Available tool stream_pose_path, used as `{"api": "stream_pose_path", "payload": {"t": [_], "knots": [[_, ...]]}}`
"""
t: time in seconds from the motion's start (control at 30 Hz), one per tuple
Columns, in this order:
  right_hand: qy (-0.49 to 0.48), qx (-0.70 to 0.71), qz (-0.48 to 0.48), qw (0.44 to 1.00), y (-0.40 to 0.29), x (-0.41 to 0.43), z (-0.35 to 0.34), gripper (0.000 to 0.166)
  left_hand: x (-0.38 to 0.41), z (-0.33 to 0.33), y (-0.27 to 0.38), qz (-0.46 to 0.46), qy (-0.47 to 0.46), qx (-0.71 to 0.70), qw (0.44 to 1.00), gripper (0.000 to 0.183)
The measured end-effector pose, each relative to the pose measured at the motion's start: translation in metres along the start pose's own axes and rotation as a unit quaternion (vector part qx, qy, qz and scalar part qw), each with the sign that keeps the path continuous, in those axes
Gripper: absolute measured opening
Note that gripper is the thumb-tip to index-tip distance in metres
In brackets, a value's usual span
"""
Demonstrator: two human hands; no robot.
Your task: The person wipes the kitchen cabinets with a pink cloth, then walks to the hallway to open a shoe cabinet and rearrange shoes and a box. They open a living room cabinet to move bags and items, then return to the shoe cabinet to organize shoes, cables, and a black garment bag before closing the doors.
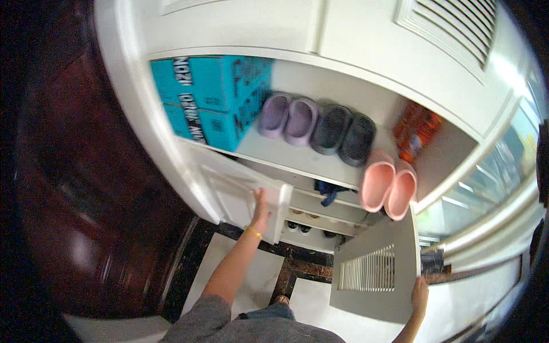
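In the head view, my left hand lies against the white left cabinet door, its fingers apart. A yellow bracelet circles that wrist. My right hand grips the outer edge of the louvred right cabinet door, which stands swung outward. Between the two doors, low shelves show several dark shoes and a dark blue item that I cannot make out.
Above the doors, an open shelf carries teal boxes, lilac clogs, black clogs and an orange package. Pink clogs sit at its front edge. A dark glossy wood surface rises on the left. Tiled floor lies below.
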State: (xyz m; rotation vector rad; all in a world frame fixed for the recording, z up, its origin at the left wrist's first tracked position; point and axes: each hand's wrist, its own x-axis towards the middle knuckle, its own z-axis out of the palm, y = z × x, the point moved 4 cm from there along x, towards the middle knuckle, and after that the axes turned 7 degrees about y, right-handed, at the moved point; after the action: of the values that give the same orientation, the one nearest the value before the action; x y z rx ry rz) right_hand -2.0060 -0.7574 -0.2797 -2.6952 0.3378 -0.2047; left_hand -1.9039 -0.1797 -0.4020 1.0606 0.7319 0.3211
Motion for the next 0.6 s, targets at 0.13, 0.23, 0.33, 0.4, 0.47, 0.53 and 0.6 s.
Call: {"api": "stream_pose_path", "payload": {"t": [0.13, 0.23, 0.33, 0.4, 0.47, 0.53, 0.6], "knots": [[-0.099, 0.023, -0.026, 0.995, 0.000, 0.005, 0.014, 0.046, 0.015, 0.026, 0.008, -0.048, -0.016, -0.044, 0.998, 0.088], [-0.127, 0.006, -0.106, 0.986, -0.021, -0.005, 0.020, 0.050, 0.027, 0.037, 0.013, -0.056, -0.045, -0.080, 0.994, 0.091], [-0.146, 0.090, -0.021, 0.985, -0.044, -0.010, 0.037, 0.039, 0.030, 0.042, 0.013, -0.060, -0.081, -0.094, 0.990, 0.092], [-0.166, 0.089, -0.020, 0.982, -0.065, -0.015, 0.050, 0.039, 0.028, 0.038, 0.014, -0.057, -0.088, -0.088, 0.991, 0.091], [-0.176, 0.168, 0.002, 0.970, -0.094, -0.014, 0.070, 0.041, 0.027, 0.031, 0.016, -0.042, -0.114, -0.056, 0.991, 0.088], [-0.211, 0.255, 0.066, 0.941, -0.124, -0.015, 0.094, 0.040, 0.025, 0.016, 0.015, -0.054, -0.137, -0.026, 0.989, 0.086], [-0.236, 0.493, 0.156, 0.823, -0.165, -0.019, 0.126, 0.026, 0.025, 0.001, 0.010, -0.079, -0.151, -0.008, 0.985, 0.086]]}}
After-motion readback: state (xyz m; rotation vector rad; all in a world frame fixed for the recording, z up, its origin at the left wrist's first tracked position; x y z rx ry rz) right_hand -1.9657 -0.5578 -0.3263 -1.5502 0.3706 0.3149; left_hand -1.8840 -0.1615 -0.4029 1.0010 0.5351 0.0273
